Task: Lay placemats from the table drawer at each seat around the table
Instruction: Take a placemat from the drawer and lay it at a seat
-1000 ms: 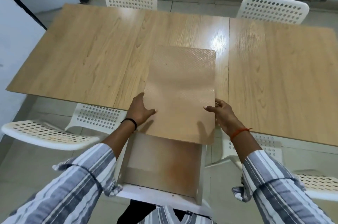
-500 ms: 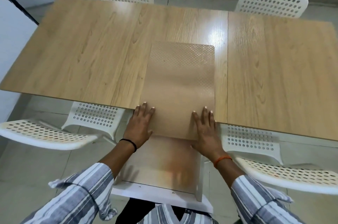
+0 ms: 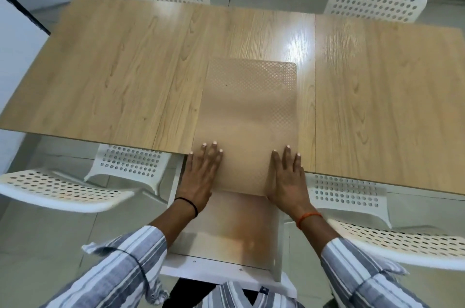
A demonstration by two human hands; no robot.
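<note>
Ahead of both flat, open hands, the placemat stack (image 3: pixel 247 121) runs lengthwise away across the bench (image 3: pixel 113 76), its near end overhanging the open drawer (image 3: pixel 226 229). The left hand (image 3: pixel 201 177) and right hand (image 3: pixel 289 179) press its near corners, equally close, gripping nothing.

From my feed, the placemat (image 3: pixel 247 119) hides the drawer's (image 3: pixel 226 229) far end; the right chair (image 3: pixel 402 242) runs off-frame.
</note>
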